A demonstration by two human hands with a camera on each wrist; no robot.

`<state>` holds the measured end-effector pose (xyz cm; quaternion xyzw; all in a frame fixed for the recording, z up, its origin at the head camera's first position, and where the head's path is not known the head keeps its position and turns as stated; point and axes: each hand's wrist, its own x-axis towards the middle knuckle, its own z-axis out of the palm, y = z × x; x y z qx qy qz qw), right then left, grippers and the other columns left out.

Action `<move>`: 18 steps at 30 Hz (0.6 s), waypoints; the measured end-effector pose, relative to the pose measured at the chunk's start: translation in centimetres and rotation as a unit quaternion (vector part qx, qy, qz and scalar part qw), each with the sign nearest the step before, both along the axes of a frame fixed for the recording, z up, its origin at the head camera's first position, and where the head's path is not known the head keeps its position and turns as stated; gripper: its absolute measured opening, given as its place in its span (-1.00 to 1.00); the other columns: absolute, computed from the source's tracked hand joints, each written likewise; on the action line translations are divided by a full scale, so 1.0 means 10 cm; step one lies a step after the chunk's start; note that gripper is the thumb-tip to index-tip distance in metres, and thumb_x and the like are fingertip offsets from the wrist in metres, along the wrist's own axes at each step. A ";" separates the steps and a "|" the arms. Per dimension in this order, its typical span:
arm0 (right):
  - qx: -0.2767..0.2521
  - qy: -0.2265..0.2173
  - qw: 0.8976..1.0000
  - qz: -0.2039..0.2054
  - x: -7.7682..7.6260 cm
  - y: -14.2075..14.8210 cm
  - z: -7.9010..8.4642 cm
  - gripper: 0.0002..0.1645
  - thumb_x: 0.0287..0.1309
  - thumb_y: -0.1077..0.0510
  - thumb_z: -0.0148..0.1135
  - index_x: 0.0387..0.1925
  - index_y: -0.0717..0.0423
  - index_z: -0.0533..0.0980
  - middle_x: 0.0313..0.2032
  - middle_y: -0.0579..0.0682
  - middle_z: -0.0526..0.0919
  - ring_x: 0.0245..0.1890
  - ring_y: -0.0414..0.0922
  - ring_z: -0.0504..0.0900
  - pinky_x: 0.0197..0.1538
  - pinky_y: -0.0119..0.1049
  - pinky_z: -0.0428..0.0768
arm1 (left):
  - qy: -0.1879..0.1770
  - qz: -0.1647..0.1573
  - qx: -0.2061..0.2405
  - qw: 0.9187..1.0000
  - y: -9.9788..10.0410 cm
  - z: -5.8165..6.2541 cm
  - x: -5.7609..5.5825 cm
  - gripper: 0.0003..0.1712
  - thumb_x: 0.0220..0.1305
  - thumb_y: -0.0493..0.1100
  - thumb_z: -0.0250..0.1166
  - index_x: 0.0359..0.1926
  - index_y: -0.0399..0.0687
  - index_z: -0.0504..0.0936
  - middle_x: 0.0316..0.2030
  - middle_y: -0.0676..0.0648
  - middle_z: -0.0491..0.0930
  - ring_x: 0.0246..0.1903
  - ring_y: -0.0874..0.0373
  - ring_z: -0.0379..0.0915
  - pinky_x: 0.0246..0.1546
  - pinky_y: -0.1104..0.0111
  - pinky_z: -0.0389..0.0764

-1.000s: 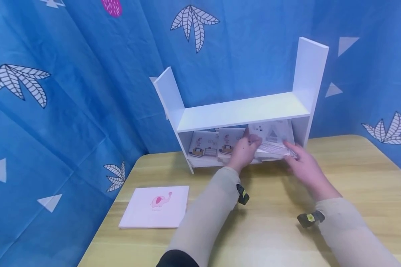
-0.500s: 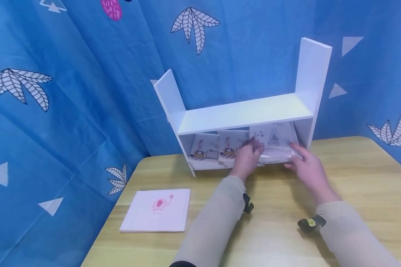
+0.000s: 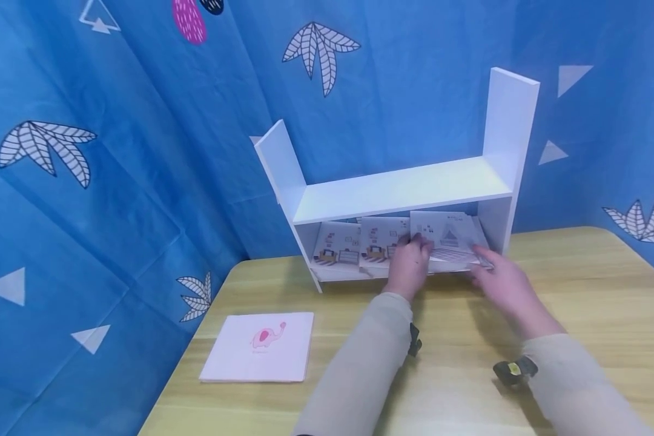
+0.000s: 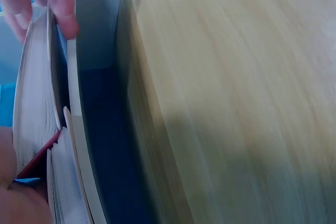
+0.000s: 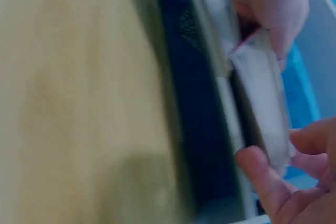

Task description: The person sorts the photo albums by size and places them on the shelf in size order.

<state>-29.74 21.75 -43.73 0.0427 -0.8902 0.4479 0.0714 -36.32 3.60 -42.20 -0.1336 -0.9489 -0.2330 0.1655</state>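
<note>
One thick, rectangular book point(image 3: 450, 233) (paper-paged), gripped by left hand point(image 3: 409, 269) and right hand point(image 3: 505, 287)

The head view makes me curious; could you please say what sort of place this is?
Probably an indoor tabletop workspace, perhaps staged for recording: a patterned blue cloth hangs behind a wood-grain table, which bears a white shelf with books.

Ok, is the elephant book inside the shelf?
No, the elephant book lies on the tabletop, apart from the shelf.
</note>
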 end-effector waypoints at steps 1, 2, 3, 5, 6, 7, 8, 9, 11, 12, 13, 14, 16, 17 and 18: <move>0.022 0.008 1.000 0.006 0.00 0.01 0.02 -0.29 0.55 0.01 -0.09 0.56 0.19 0.08 0.39 0.51 0.21 0.15 0.37 0.54 0.01 0.22 0.57 | 0.004 0.003 -0.001 1.000 0.01 0.00 0.00 -0.66 0.55 0.06 0.10 0.06 0.01 0.68 0.03 -0.05 0.60 0.03 0.12 0.56 0.11 0.34 0.57; 0.039 0.017 0.999 0.009 0.00 0.01 0.03 -0.29 0.54 0.01 -0.08 0.55 0.21 0.09 0.39 0.51 0.20 0.21 0.42 0.45 0.06 0.30 0.51 | 0.010 0.005 -0.004 1.000 0.01 0.00 0.01 -0.65 0.55 0.06 0.09 0.06 0.00 0.68 0.04 -0.06 0.60 0.03 0.11 0.56 0.11 0.34 0.58; 0.049 0.021 0.999 0.009 0.00 0.01 0.04 -0.30 0.54 0.00 -0.08 0.55 0.21 0.11 0.40 0.52 0.17 0.26 0.48 0.35 0.12 0.37 0.43 | 0.016 0.008 -0.005 1.000 0.01 0.00 0.01 -0.65 0.55 0.05 0.10 0.06 -0.02 0.68 0.05 -0.08 0.60 0.03 0.11 0.57 0.11 0.34 0.58; 0.063 0.030 0.998 0.004 0.01 0.02 0.03 -0.31 0.52 0.03 -0.05 0.53 0.21 0.15 0.44 0.56 0.02 0.32 0.58 0.15 0.20 0.49 0.26 | 0.027 0.008 -0.008 1.000 0.03 -0.04 0.02 -0.66 0.54 0.05 0.11 0.02 -0.04 0.68 0.03 -0.09 0.60 -0.01 0.11 0.58 0.08 0.35 0.60; 0.067 0.037 0.997 -0.001 0.01 0.02 0.02 -0.32 0.50 0.06 -0.02 0.52 0.21 0.17 0.43 0.58 -0.01 0.32 0.61 0.12 0.22 0.53 0.20 | 0.034 0.008 -0.010 0.999 0.04 -0.05 0.03 -0.66 0.54 0.05 0.11 -0.01 -0.05 0.69 0.01 -0.09 0.61 -0.02 0.11 0.59 0.07 0.36 0.60; 0.073 0.045 0.996 -0.007 0.01 0.02 0.00 -0.34 0.48 0.10 0.00 0.51 0.20 0.21 0.42 0.61 -0.03 0.31 0.63 0.10 0.22 0.55 0.17 | 0.041 0.008 -0.010 0.999 0.05 -0.06 0.03 -0.67 0.54 0.05 0.12 -0.03 -0.05 0.69 0.01 -0.10 0.61 -0.03 0.11 0.59 0.07 0.36 0.60; 0.077 0.053 0.996 -0.013 0.01 0.02 -0.01 -0.35 0.46 0.13 0.01 0.50 0.20 0.23 0.42 0.62 -0.05 0.30 0.65 0.09 0.22 0.57 0.12 | 0.048 0.008 -0.009 0.999 0.05 -0.08 0.03 -0.68 0.53 0.04 0.14 -0.05 -0.05 0.69 0.01 -0.10 0.61 -0.03 0.11 0.60 0.07 0.37 0.60; 0.082 0.060 0.995 -0.020 0.01 0.01 -0.03 -0.35 0.44 0.16 0.02 0.50 0.17 0.25 0.42 0.63 -0.08 0.28 0.67 0.09 0.20 0.58 0.12 | 0.054 0.008 -0.009 0.998 0.06 -0.08 0.03 -0.69 0.52 0.04 0.15 -0.06 -0.05 0.69 0.02 -0.11 0.61 -0.02 0.10 0.60 0.07 0.37 0.60; 0.096 0.083 0.991 -0.031 0.01 0.01 -0.05 -0.37 0.39 0.23 0.04 0.46 0.15 0.31 0.45 0.58 -0.07 0.28 0.67 0.11 0.18 0.59 0.15 | 0.064 0.007 -0.008 0.998 0.06 -0.10 0.02 -0.70 0.51 0.04 0.17 -0.09 -0.05 0.70 0.05 -0.13 0.61 -0.01 0.08 0.61 0.08 0.36 0.60; 0.102 0.091 0.990 -0.034 0.01 0.01 -0.06 -0.38 0.38 0.25 0.04 0.45 0.15 0.33 0.47 0.55 -0.08 0.28 0.66 0.12 0.18 0.59 0.16 | 0.067 0.006 -0.006 0.998 0.06 -0.10 0.02 -0.71 0.50 0.03 0.18 -0.09 -0.05 0.70 0.06 -0.14 0.61 -0.01 0.08 0.62 0.08 0.36 0.61; 0.105 0.097 0.989 -0.035 0.00 0.01 -0.08 -0.39 0.37 0.26 0.04 0.44 0.15 0.35 0.49 0.50 -0.09 0.29 0.65 0.12 0.17 0.59 0.16 | 0.069 0.006 -0.007 0.998 0.06 -0.10 0.02 -0.71 0.49 0.03 0.19 -0.10 -0.05 0.70 0.08 -0.14 0.60 -0.01 0.07 0.62 0.09 0.35 0.60; 0.106 0.101 0.989 -0.035 0.00 0.01 -0.08 -0.40 0.37 0.26 0.04 0.42 0.16 0.37 0.50 0.46 -0.09 0.31 0.63 0.12 0.18 0.58 0.16 | 0.071 0.006 -0.008 0.997 0.06 -0.10 0.02 -0.72 0.48 0.03 0.21 -0.10 -0.06 0.70 0.08 -0.15 0.60 -0.01 0.06 0.62 0.08 0.35 0.61; 0.103 0.104 0.989 -0.031 -0.02 0.03 -0.10 -0.44 0.38 0.27 0.03 0.38 0.19 0.41 0.53 0.39 -0.06 0.33 0.60 0.11 0.19 0.56 0.20 | 0.068 0.006 -0.011 0.998 0.05 -0.10 0.01 -0.71 0.48 0.03 0.21 -0.09 -0.06 0.70 0.11 -0.16 0.59 0.01 0.05 0.62 0.10 0.34 0.60; 0.097 0.099 0.990 -0.026 -0.03 0.03 -0.11 -0.45 0.40 0.26 0.01 0.39 0.19 0.40 0.53 0.37 -0.05 0.35 0.59 0.09 0.20 0.56 0.18 | 0.065 0.006 -0.012 0.998 0.05 -0.09 0.01 -0.71 0.48 0.03 0.21 -0.08 -0.05 0.70 0.13 -0.17 0.58 0.02 0.04 0.61 0.11 0.33 0.60; 0.092 0.095 0.991 -0.021 -0.05 0.05 -0.12 -0.45 0.41 0.25 0.00 0.39 0.20 0.40 0.52 0.36 -0.01 0.36 0.57 0.09 0.21 0.56 0.17 | 0.060 0.006 -0.012 0.998 0.05 -0.08 0.01 -0.71 0.48 0.04 0.21 -0.07 -0.05 0.70 0.15 -0.18 0.57 0.04 0.03 0.61 0.12 0.32 0.59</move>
